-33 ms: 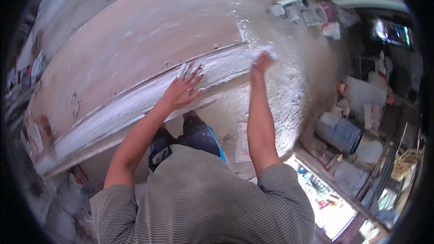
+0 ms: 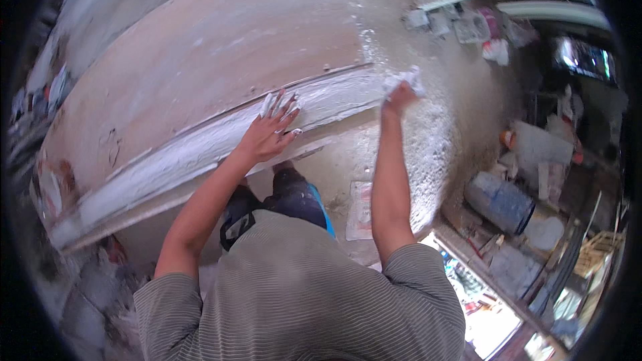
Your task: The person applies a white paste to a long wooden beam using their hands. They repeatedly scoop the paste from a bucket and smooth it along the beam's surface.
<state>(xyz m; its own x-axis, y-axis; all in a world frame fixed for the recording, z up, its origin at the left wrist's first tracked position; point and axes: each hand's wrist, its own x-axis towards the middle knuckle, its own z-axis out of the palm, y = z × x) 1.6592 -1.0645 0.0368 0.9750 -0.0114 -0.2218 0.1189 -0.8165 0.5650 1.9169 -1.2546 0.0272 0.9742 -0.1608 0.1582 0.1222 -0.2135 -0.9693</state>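
Note:
A long strip of wet white plaster (image 2: 194, 149) runs along the near edge of a broad pinkish-brown board (image 2: 221, 53). My left hand (image 2: 271, 132) rests on this strip, its fingers spread and coated white. Past the strip's right end, my right hand (image 2: 400, 99) is closed on a soft white wad (image 2: 413, 79), blurred and smeared with plaster; whether it is cloth or fibre I cannot make out. Beneath and beside that hand lies rough, white-splattered floor (image 2: 428, 137).
To the right stand a blue drum (image 2: 500, 202), a pale bucket lid (image 2: 544, 232) and a wooden crate (image 2: 597, 254). Clear plastic tubs (image 2: 472, 28) sit at the far right. A flat pale slab (image 2: 360, 210) lies near my legs. Bright daylight enters at the lower right.
My right hand, with the white wad, has shifted slightly to the right and nearer. My left hand stays in about the same place on the strip.

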